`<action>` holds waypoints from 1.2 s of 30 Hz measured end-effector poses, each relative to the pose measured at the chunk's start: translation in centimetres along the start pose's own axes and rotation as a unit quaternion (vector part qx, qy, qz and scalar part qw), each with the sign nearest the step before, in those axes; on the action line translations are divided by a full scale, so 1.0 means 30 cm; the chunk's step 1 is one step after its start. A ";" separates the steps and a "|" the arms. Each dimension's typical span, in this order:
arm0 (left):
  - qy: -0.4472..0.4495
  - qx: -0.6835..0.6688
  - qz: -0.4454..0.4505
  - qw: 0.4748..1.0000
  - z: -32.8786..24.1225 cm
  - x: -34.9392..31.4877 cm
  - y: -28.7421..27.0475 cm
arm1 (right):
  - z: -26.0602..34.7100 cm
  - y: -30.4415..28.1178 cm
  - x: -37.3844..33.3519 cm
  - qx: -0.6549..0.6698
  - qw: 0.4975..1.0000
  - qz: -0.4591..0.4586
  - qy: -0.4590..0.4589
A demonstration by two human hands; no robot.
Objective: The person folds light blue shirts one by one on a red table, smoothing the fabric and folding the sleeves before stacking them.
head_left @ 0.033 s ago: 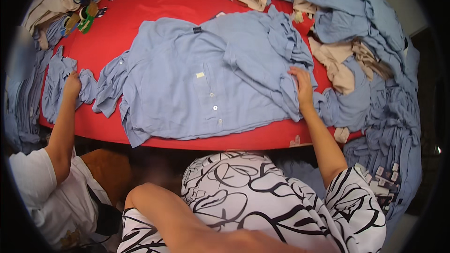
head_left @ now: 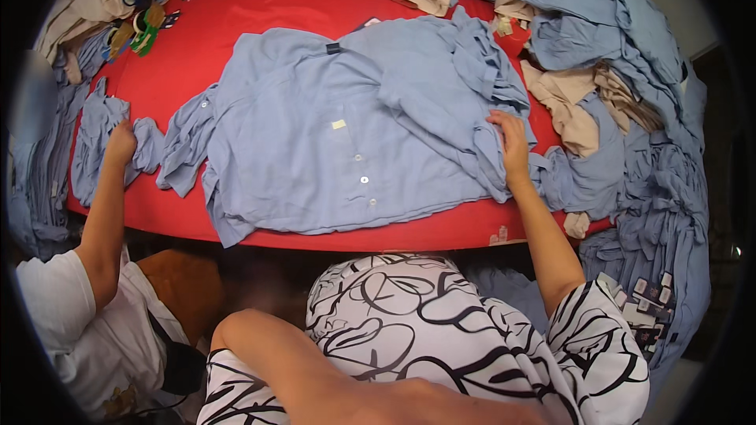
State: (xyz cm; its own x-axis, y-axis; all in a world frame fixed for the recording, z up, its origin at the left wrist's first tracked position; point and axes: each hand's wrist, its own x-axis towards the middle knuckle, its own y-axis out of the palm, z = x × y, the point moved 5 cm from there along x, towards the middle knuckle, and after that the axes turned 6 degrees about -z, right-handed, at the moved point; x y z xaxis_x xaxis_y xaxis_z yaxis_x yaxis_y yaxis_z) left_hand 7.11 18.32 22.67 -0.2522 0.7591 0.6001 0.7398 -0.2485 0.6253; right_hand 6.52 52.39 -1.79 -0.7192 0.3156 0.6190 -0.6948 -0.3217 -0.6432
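Note:
A light blue shirt (head_left: pixel 307 149) lies spread out on the red table (head_left: pixel 236 0) before me. It has a dark label (head_left: pixel 332 48) at the neck, a small pale sticker (head_left: pixel 339 124) on the front and a short row of white buttons (head_left: pixel 364 179) below that. My right hand (head_left: pixel 513 144) is at the shirt's right edge, its curved fingers over the bunched cloth. My left arm (head_left: pixel 276 354) is bent back toward my body, and its hand is out of the picture. At the far left, a co-worker's hand (head_left: pixel 120 143) holds a crumpled blue garment (head_left: pixel 96 130).
Blue and beige clothes pile up along the table's far side and right side (head_left: pixel 598 16). Rolls of tape (head_left: pixel 144 31) and small tools lie at the far left. Several tags (head_left: pixel 650 299) rest on folded blue garments at the lower right. The co-worker sits close on my left.
The cloth around the shirt's front opening lies a little flatter. My right hand stays at the shirt's right edge.

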 end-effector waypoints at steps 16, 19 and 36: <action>0.047 -0.062 -0.100 0.992 -0.070 0.024 -0.129 | -0.024 -0.009 0.023 -0.027 1.000 -0.003 0.004; -0.022 0.019 -0.150 0.988 -0.084 -0.021 -0.230 | -0.016 0.000 0.017 -0.031 1.000 -0.005 -0.001; -0.024 0.777 -0.411 0.476 -0.090 -0.332 -1.020 | 0.441 0.406 0.180 -0.003 0.996 0.050 -0.071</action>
State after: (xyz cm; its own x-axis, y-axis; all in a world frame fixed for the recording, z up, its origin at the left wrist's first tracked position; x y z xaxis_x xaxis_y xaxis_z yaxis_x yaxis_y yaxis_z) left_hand -14.69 16.71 -1.08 -0.8681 0.2368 0.4363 -0.0204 0.8612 -0.5078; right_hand -5.89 38.38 -0.32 -0.7780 0.1528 0.6094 -0.6204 -0.3404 -0.7066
